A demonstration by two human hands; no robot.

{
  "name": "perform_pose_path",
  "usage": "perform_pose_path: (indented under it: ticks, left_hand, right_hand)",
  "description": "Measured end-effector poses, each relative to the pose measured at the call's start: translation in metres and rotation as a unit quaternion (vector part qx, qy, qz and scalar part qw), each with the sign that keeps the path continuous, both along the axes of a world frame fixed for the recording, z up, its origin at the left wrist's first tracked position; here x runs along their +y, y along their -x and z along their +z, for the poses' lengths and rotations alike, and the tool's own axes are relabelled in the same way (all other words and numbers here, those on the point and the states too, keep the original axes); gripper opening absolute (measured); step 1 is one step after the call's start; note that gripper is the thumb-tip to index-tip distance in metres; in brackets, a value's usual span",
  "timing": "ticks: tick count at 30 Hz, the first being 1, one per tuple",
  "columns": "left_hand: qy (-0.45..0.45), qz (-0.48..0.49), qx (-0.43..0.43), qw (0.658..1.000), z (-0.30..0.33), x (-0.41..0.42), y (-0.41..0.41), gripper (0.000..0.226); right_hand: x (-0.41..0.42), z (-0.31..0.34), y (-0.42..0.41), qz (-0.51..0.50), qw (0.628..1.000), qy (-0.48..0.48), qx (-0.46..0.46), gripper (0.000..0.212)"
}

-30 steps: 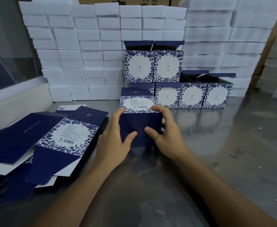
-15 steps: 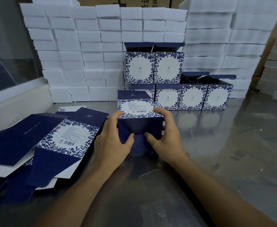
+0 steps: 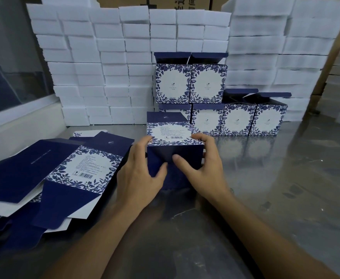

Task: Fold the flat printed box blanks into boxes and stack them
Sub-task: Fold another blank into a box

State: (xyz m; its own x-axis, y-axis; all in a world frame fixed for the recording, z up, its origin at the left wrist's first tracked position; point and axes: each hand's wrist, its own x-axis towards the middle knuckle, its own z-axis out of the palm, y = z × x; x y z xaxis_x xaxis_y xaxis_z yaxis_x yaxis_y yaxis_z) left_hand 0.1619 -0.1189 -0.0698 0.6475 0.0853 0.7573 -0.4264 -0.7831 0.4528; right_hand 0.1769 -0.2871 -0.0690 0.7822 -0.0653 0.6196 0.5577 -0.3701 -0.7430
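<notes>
A half-formed box (image 3: 171, 135) in navy with a blue floral print lies on its side on the metal table, its barcode panel facing up. My left hand (image 3: 140, 174) grips its left side, thumb pressing the navy bottom flap. My right hand (image 3: 203, 170) holds the right side, thumb on the same flap. Behind it stand several folded boxes (image 3: 237, 119) in a row with open lids, and two more (image 3: 191, 83) stacked on top. A heap of flat blanks (image 3: 64, 178) lies at the left.
A wall of white foam blocks (image 3: 108, 77) rises behind the boxes and continues at the right (image 3: 281, 47). The shiny metal table (image 3: 275, 188) stretches to the right. A pale ledge and a window (image 3: 8, 77) border the left side.
The box has tipped up a little and sits closer to me. Both thumbs have pushed the navy bottom flap further in toward the box.
</notes>
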Motion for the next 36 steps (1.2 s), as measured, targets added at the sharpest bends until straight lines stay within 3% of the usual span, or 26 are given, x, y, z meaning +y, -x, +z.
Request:
perform_pose_path:
  ticks: [4, 9, 15, 18, 21, 24, 29, 36]
  left_hand:
    - [0.05, -0.049, -0.019, 0.997, 0.004, -0.002, 0.004, 0.063]
    - [0.11, -0.12, -0.042, 0.986, 0.007, -0.003, 0.005, 0.049]
    - [0.186, -0.079, -0.027, 0.979, 0.003, -0.001, -0.006, 0.013]
    - [0.257, -0.078, 0.04, 0.962, 0.003, 0.0, -0.008, 0.031]
    - [0.368, -0.108, 0.119, 0.916, 0.003, 0.0, -0.011, 0.049]
    - [0.418, -0.14, 0.109, 0.891, 0.006, 0.001, -0.01, 0.053]
    - [0.379, -0.154, 0.037, 0.912, 0.006, 0.002, -0.007, 0.053]
    - [0.314, -0.116, 0.073, 0.94, -0.001, 0.003, -0.011, 0.065]
  right_hand:
    - [0.002, 0.003, 0.001, -0.006, 0.998, -0.059, -0.003, 0.031]
    - [0.001, 0.002, -0.005, -0.033, 0.989, -0.147, 0.011, 0.033]
    - [0.004, 0.005, -0.002, -0.013, 0.988, -0.154, -0.023, 0.011]
    - [0.002, 0.01, 0.003, -0.014, 0.991, -0.118, -0.066, 0.006]
    - [0.003, 0.013, 0.006, -0.005, 0.991, -0.11, -0.072, 0.008]
    - [0.002, 0.012, 0.006, 0.006, 0.992, -0.098, -0.081, 0.015]
    - [-0.002, 0.005, 0.0, -0.01, 0.997, -0.058, -0.048, 0.021]
    - [-0.012, -0.007, -0.007, -0.046, 0.992, -0.016, 0.112, 0.04]
